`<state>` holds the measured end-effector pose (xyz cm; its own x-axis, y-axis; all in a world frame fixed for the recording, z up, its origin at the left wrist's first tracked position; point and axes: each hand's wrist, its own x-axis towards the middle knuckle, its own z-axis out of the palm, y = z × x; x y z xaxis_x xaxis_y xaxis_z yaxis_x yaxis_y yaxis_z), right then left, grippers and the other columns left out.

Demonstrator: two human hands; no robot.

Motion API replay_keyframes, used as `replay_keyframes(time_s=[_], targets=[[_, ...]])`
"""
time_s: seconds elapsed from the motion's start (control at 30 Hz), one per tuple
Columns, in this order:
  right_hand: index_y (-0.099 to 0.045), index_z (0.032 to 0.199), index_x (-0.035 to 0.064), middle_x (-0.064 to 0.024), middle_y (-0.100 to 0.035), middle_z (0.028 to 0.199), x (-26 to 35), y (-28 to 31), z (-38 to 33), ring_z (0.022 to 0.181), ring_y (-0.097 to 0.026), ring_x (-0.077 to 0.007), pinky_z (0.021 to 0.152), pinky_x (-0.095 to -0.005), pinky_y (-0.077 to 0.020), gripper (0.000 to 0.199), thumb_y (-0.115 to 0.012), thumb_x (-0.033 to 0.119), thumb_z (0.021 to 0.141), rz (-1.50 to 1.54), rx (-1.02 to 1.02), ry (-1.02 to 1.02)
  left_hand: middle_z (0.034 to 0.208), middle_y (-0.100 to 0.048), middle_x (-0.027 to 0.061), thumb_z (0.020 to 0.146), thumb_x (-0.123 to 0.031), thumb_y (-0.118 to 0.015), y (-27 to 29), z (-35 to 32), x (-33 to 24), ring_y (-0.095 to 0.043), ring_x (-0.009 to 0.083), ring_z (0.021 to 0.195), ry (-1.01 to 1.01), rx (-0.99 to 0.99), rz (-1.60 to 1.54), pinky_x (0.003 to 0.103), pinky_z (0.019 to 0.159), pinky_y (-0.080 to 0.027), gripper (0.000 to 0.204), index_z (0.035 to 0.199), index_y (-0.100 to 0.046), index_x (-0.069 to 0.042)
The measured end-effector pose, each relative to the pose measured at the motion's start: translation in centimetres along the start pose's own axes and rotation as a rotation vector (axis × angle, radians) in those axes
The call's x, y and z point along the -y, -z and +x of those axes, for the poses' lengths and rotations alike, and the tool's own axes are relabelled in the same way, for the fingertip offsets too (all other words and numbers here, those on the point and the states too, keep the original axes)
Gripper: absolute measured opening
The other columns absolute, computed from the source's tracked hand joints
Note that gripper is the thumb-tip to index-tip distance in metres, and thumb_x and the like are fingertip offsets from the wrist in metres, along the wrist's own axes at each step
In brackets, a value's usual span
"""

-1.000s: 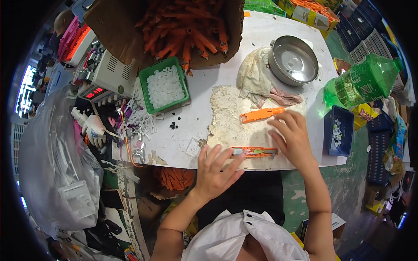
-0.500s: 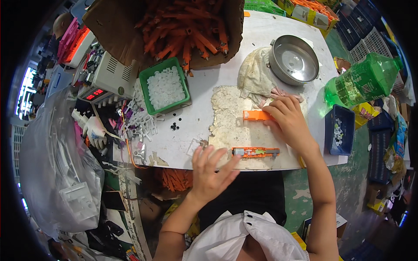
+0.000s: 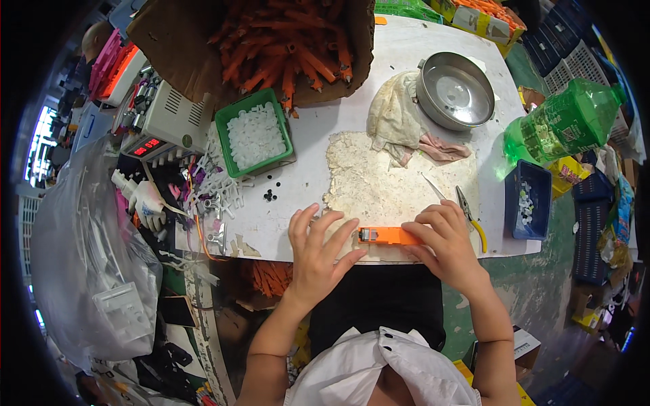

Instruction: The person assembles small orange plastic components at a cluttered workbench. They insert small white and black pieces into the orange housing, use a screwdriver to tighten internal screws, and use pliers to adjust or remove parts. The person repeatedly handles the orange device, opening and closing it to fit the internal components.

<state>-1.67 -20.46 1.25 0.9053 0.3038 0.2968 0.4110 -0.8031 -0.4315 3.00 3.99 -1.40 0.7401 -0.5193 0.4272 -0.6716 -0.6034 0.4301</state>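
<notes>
An orange plastic casing (image 3: 389, 235) lies lengthwise near the front edge of the white table, over the spot where the half with small inner parts lay. A grey piece shows at its left end; the rest of the inside is covered. My right hand (image 3: 447, 245) grips the casing's right end between thumb and fingers. Just left of it, my left hand (image 3: 317, 249) is open, fingers spread and thumb tip close to the grey end, holding nothing. Pliers with yellow handles (image 3: 479, 233) and thin pointed tweezers (image 3: 433, 186) lie beyond my right hand.
A steel bowl (image 3: 456, 91) stands beside a stained cloth (image 3: 393, 115). On the right are a green bottle (image 3: 565, 125) and a blue bin (image 3: 528, 227). A green tray (image 3: 225, 145) of white caps, a cardboard box (image 3: 176, 51) of orange parts and a power supply (image 3: 169, 111) occupy the left.
My right hand has brought the orange casing nearer and down over the half with inner parts. The pliers and tweezers, hidden before, now show. My left hand has shifted slightly up, still open.
</notes>
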Motion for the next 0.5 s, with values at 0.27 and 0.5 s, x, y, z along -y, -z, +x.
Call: replay_keyframes(time_s=[0.27, 0.5], targets=[[-0.062, 0.107, 0.0088, -0.0059, -0.056, 0.101, 0.1, -1.0, 0.7, 0.105, -0.049, -0.0259, 0.102, -0.0469, -0.0327, 0.035, -0.073, 0.018, 0.075, 0.018, 0.038, 0.016, 0.115, -0.056, 0.0032, 0.073, -0.029, -0.076, -1.3, 0.6, -0.2, -0.035, 0.0323, 0.126, -0.017, 0.049, -0.003, 0.05, 0.106, -0.025, 0.038, 0.108, -0.069, -0.016], [-0.062, 0.107, 0.0092, -0.0055, -0.057, 0.101, -0.2, -1.2, 0.9, 0.105, -0.05, -0.0256, 0.103, -0.0472, -0.0323, 0.035, -0.073, 0.019, 0.075, 0.03, 0.078, 0.007, 0.105, -0.06, 0.0002, 0.072, -0.025, -0.076, -2.1, 0.8, 0.1, -0.042, 0.03, 0.121, -0.013, 0.021, -0.02, 0.051, 0.104, -0.027, 0.029, 0.099, -0.071, -0.015]])
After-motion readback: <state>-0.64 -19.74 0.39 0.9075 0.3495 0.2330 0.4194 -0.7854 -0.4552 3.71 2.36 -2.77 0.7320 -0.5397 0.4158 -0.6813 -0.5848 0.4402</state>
